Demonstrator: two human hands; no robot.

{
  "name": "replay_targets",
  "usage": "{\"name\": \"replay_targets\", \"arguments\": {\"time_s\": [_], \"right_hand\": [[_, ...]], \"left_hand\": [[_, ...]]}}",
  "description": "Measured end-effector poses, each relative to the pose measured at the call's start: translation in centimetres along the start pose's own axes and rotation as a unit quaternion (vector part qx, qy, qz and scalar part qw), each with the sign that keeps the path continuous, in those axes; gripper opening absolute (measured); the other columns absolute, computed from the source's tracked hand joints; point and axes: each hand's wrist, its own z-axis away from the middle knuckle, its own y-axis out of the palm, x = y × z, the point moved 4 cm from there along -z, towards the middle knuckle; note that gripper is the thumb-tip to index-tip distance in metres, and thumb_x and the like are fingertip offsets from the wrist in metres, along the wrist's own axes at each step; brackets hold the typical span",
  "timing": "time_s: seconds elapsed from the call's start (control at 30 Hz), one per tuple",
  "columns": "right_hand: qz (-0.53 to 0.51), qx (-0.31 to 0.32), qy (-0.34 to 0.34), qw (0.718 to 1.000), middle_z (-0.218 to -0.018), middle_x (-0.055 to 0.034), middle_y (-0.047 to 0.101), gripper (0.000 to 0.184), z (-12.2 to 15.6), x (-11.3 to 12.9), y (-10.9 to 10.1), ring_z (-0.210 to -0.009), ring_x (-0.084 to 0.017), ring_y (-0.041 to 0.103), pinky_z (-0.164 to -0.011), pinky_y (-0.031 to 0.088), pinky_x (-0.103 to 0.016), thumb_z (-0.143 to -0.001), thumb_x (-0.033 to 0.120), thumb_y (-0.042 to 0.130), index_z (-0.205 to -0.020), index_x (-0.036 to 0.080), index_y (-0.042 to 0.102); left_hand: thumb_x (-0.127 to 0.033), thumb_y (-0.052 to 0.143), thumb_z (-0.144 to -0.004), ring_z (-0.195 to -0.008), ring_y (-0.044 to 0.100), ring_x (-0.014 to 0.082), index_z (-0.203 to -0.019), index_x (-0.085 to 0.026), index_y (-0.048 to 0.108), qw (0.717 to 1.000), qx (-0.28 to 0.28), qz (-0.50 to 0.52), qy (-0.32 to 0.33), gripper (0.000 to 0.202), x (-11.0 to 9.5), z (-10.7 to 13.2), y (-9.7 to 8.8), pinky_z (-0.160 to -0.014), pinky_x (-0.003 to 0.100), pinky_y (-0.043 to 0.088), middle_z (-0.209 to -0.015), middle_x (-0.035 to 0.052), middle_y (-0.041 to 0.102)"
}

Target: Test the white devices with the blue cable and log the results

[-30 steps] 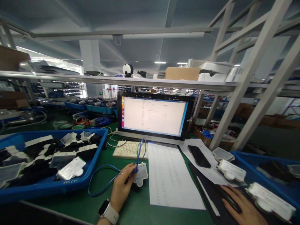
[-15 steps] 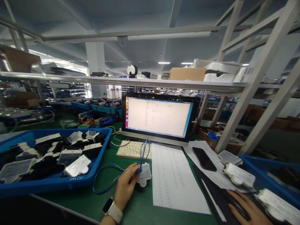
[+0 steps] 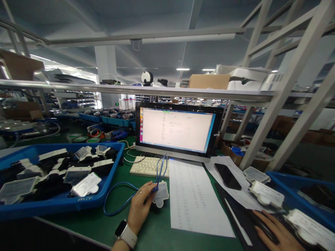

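Note:
My left hand (image 3: 140, 207) rests on the green mat, its fingers pinched on the plug of a blue cable (image 3: 119, 204) that goes into a small white device (image 3: 161, 193). The cable loops left and also rises toward the monitor (image 3: 178, 130). My right hand (image 3: 274, 232) lies at the lower right over a dark computer mouse (image 3: 263, 226) on a black pad, fingers curved around it. A wristwatch sits on my left wrist.
A blue bin (image 3: 56, 204) with several white and black devices stands at left. Another blue bin (image 3: 300, 191) is at right, with white devices (image 3: 267, 195) near it. A printed sheet (image 3: 195, 200), a phone (image 3: 227, 177) and a keyboard (image 3: 149, 166) lie before the monitor.
The view shifted slightly, so everything sits a little further right and lower than a second ago. Both hands keep their holds; the screen content looks slightly different.

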Motion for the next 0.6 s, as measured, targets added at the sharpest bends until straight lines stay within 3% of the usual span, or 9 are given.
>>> {"name": "replay_targets", "arguments": {"time_s": [0.6], "right_hand": [[-0.003, 0.003, -0.005, 1.000, -0.121, -0.0081, 0.058, 0.048, 0.02, 0.29, -0.41, -0.111, -0.029, 0.054, -0.094, 0.046, -0.045, -0.080, 0.050, 0.040, -0.114, 0.022, 0.061]], "left_hand": [[-0.019, 0.052, -0.085, -0.103, 0.061, 0.0195, -0.108, -0.024, 0.061, 1.000, 0.003, -0.004, -0.008, 0.026, 0.11, 0.15, 0.04, -0.087, 0.032, 0.053, -0.107, 0.0041, 0.067]]}}
